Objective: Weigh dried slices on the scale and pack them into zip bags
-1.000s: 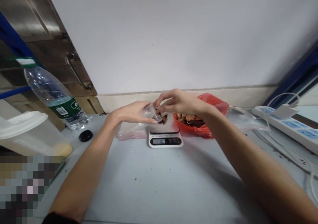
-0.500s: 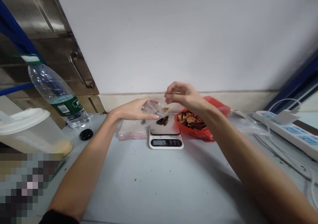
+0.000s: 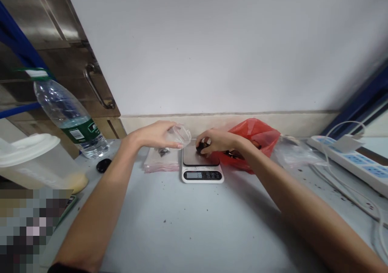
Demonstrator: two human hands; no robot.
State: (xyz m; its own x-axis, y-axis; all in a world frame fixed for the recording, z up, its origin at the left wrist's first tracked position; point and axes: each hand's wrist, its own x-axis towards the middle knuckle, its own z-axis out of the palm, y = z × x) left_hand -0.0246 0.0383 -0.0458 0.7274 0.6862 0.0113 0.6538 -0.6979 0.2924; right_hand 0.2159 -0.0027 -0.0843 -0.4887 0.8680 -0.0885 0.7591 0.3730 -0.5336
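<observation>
My left hand (image 3: 154,134) is closed on a clear plastic bag (image 3: 179,134), held open above the left edge of a small white digital kitchen scale (image 3: 190,158). My right hand (image 3: 217,141) reaches down over the metal plate of the scale, its fingers closed around dark dried pieces (image 3: 200,147). Whether the pieces still touch the plate I cannot tell. Just to the right, partly behind my right wrist, lies an open red plastic bag (image 3: 257,127) with brown dried slices in it.
A pile of clear bags (image 3: 154,162) lies left of the scale. Farther left stand a large water bottle (image 3: 72,115), a lidded plastic jug (image 3: 39,164) and a black round cap (image 3: 103,165). More clear plastic (image 3: 295,152) and a white power strip (image 3: 348,156) with cables lie right.
My right hand has come down from above onto the dark pieces on the scale and closed around them. My left hand has moved slightly left with the clear bag.
</observation>
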